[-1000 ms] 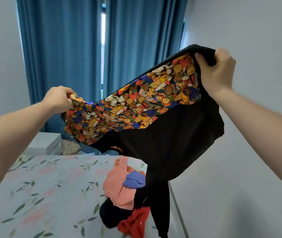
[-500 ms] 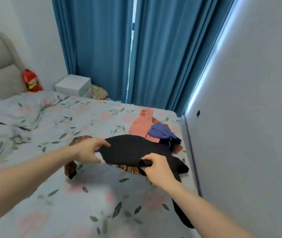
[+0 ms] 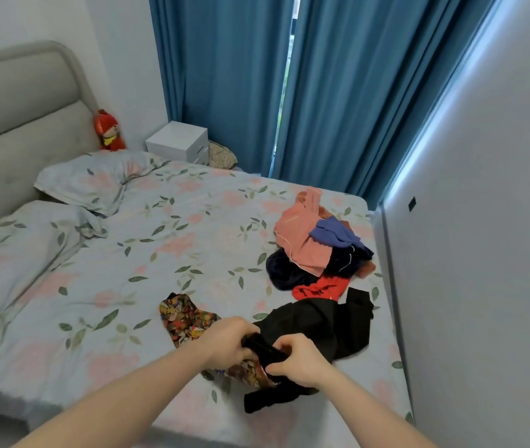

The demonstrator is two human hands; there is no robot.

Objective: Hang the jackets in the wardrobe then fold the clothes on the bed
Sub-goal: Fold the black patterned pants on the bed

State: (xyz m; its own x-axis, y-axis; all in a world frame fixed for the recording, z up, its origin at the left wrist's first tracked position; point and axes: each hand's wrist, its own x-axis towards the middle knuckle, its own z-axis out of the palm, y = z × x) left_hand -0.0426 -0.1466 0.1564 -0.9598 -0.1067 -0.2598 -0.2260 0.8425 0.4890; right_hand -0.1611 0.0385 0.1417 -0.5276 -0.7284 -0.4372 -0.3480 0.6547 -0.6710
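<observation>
Bed [image 3: 160, 240]: both hands grip garment [image 3: 315, 324].

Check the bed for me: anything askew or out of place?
The clothes pile sits unfolded near the bed's wall side. The black garment both hands grip lies bunched. Nothing looks damaged.

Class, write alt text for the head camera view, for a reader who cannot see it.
Two bare hands, left hand and right hand, grip a black garment with a colourful printed panel lying on a floral bed. Beyond it sits a pile of clothes, near blue curtains.
</observation>
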